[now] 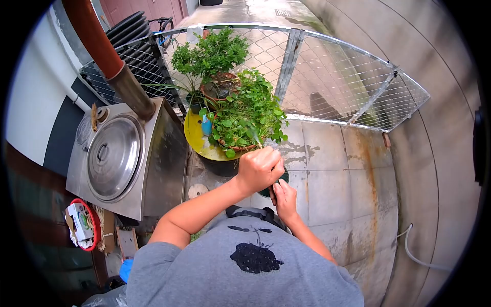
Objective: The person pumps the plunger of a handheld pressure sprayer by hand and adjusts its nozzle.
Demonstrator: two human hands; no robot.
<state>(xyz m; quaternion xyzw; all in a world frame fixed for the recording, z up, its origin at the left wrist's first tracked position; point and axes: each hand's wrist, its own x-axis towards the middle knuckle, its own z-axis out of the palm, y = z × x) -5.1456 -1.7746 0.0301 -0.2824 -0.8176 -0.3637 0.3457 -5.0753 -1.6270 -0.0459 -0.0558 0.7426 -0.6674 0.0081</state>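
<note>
My left hand is closed in a fist just in front of the potted plants, its wrist crossing above a dark green thing. What the fist holds is hidden under its fingers. A pale streak like water shows just beyond the knuckles, over the leaves. Close below, my right hand is wrapped round a dark handle-like part of the dark green thing, mostly hidden by my hands. Leafy green plants spill from a pot on a yellow round top, beside a small blue container.
A steel stove with a round lid and a flue pipe stands at left. Behind the plants runs a wire mesh fence. A red basin sits lower left; a grey hose lies along the right wall.
</note>
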